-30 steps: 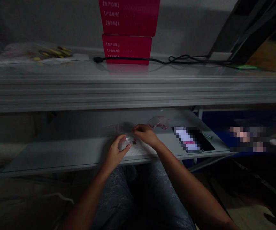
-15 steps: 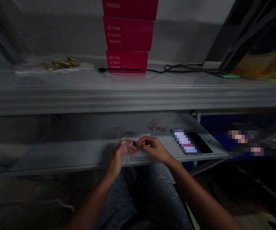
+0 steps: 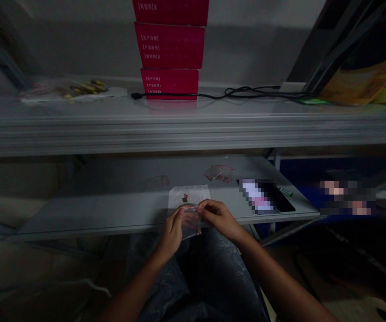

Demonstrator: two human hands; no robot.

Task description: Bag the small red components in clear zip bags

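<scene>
A small clear zip bag (image 3: pixel 190 226) hangs between my hands at the front edge of the grey shelf board (image 3: pixel 112 210). My left hand (image 3: pixel 173 227) pinches its top left side, and my right hand (image 3: pixel 217 215) pinches the top right corner. Something small and reddish shows low in the bag, too dim to name. Just beyond my fingers lies a white sheet (image 3: pixel 198 192) with a few tiny red and brown pieces (image 3: pixel 185 197) on it, their kind unclear.
More clear bags (image 3: pixel 220 173) lie behind my right hand, and another flat bag (image 3: pixel 156 181) is left of the sheet. A phone (image 3: pixel 282 201) with a blurred-out screen lies at right. Above, a shelf bears stacked red boxes (image 3: pixel 169 84) and a black cable (image 3: pixel 213 96).
My hands have come down and nearer to me, now stretching the bag's top edge between them. The white sheet and the tiny pieces on it have come into view.
</scene>
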